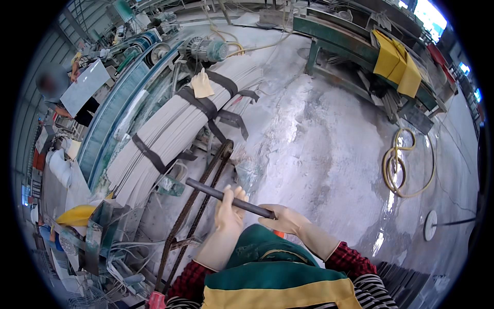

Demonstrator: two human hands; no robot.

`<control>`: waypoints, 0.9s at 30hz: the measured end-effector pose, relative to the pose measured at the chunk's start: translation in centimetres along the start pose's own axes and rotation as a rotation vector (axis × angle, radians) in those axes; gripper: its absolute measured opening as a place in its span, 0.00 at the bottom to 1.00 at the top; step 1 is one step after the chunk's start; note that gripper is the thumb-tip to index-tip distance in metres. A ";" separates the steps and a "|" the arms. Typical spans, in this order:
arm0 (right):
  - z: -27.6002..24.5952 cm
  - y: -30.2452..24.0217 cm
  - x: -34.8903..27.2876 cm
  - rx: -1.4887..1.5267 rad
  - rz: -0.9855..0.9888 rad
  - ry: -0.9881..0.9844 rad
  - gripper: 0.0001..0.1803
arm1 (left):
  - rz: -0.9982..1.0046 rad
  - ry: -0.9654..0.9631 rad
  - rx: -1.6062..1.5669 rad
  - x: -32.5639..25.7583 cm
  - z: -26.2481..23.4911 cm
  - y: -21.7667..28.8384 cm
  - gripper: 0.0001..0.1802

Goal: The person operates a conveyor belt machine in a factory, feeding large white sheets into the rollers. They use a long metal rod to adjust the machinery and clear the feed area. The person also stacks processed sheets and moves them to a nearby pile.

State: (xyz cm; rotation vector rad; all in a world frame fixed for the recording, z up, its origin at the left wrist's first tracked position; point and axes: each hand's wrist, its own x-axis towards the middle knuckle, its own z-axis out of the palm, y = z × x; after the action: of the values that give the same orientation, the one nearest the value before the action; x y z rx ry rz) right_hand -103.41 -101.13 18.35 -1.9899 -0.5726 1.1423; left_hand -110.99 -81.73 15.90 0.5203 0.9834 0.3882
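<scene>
A straight dark grey rod [206, 189] slants across the space in front of me, its far end pointing left. My left hand [228, 216], in a cream rubber glove, is closed around its middle with the fingers curled up over it. At the rod's near right end, my right hand [289, 220], gloved alike, grips the tip with thumb and fingers. Beyond my left hand lies a long bundle of pale strips [170, 129] bound with black straps. A loose cream glove [202, 85] rests on that bundle.
Two long rusty bars [188, 211] run beside my left arm. A blue-green conveyor machine [123, 103] with a motor [206, 50] stands left; another person [54, 85] holds a pale panel there. Right are a green bench [339, 38], a coiled yellow hose [399, 165] and wet floor.
</scene>
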 end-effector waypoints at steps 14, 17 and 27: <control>-37.7 35.0 9.1 0.078 0.518 0.544 0.33 | 0.274 0.239 -0.329 25.5 28.6 3.5 0.10; -43.6 56.0 -5.7 1.299 0.454 1.048 0.26 | 0.161 0.159 -0.318 32.0 38.0 1.8 0.09; -64.4 48.5 17.8 -0.089 0.873 0.202 0.30 | 0.529 0.215 -0.278 40.7 60.6 2.3 0.15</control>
State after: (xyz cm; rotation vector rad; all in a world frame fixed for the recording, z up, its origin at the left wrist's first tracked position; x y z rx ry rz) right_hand -38.22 -143.64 -9.16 -2.4713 0.4167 1.3768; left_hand -38.56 -72.62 16.78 0.4865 0.9694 1.0572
